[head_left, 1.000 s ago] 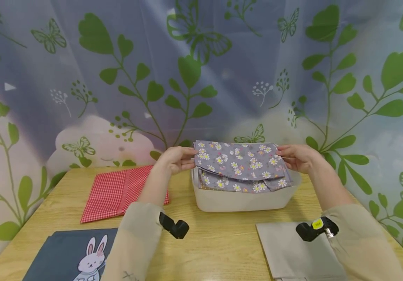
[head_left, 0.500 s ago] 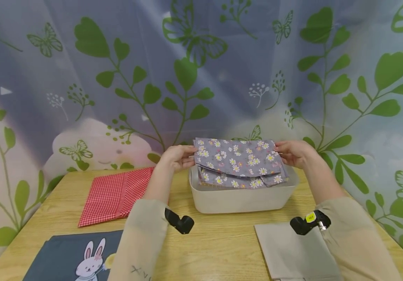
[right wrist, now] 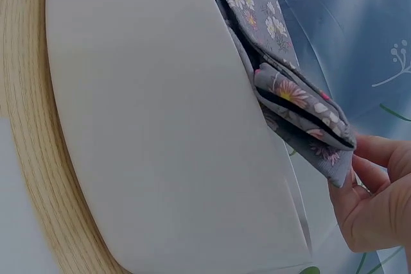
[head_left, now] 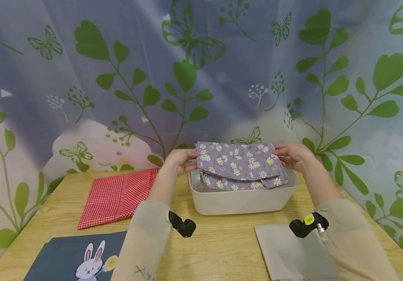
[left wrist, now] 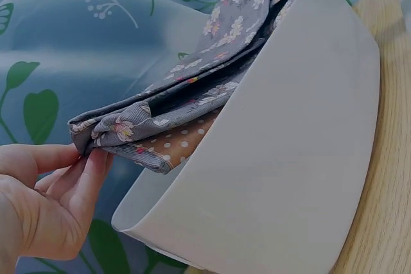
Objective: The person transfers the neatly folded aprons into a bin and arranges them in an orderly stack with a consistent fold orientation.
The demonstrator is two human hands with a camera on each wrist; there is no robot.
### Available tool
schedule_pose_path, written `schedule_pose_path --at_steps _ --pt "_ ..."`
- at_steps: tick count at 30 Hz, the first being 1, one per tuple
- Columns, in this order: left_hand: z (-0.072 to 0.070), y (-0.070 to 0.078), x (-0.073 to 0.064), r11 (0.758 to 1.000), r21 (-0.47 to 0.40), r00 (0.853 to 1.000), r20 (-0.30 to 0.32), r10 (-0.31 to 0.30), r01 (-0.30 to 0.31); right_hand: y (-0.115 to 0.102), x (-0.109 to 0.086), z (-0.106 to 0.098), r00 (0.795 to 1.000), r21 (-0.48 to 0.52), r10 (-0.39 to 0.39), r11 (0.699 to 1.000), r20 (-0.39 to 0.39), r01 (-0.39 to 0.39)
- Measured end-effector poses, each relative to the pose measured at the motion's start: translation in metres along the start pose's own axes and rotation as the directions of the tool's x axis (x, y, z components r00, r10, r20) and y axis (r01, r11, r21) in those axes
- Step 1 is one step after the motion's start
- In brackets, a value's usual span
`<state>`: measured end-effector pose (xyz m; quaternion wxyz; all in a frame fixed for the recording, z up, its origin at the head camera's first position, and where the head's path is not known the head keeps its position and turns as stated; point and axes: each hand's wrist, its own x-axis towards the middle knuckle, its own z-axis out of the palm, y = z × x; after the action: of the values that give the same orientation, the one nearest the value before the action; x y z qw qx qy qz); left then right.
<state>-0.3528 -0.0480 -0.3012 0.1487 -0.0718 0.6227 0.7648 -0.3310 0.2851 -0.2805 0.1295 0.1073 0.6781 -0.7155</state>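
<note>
A folded grey cloth with a daisy print [head_left: 236, 162] spans the opening of a white plastic bin [head_left: 241, 202]. My left hand [head_left: 181, 160] pinches its left end between thumb and fingers, and my right hand [head_left: 294, 157] pinches the right end. In the left wrist view, the cloth's folded layers [left wrist: 122, 126] slant over the bin's rim, with a brown white-dotted patch [left wrist: 183, 140] beneath them. The right wrist view has my right hand [right wrist: 379, 194], with a ring on one finger, at the cloth's corner [right wrist: 331, 158], beyond the bin wall.
On the wooden table [head_left: 219, 249], a red checked folded cloth [head_left: 117, 197] lies left of the bin. A dark folded cloth with a rabbit [head_left: 64, 257] is nearer, at front left. A beige folded cloth [head_left: 289, 249] lies front right. Behind hangs a leaf-print curtain [head_left: 222, 78].
The daisy-print cloth, held at both ends, has shifted slightly up and back from the bin's front rim, so a strip of the inside shows. The head view has moved a little.
</note>
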Motion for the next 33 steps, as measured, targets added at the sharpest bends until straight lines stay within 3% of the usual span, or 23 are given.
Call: schedule_pose_path --at_steps 13,22,29,33 --pt "0.007 0.0 0.001 1.0 0.023 0.999 -0.044 0.016 -0.015 0.002 0.002 0.002 0.995 -0.089 -0.042 0.995 -0.091 0.033" --pt "0.009 -0.003 -0.001 0.998 0.054 0.997 -0.072 0.028 -0.024 0.005 0.001 0.003 0.994 -0.112 -0.044 0.993 -0.1 0.032" --pt "0.007 0.001 -0.006 0.981 0.188 0.993 -0.093 0.071 -0.053 0.006 -0.001 0.004 0.964 -0.165 -0.205 0.97 -0.169 0.177" --pt "0.007 0.004 -0.011 0.972 0.229 0.993 -0.082 0.08 -0.06 0.007 -0.002 0.006 0.95 -0.242 -0.28 0.94 -0.136 0.242"
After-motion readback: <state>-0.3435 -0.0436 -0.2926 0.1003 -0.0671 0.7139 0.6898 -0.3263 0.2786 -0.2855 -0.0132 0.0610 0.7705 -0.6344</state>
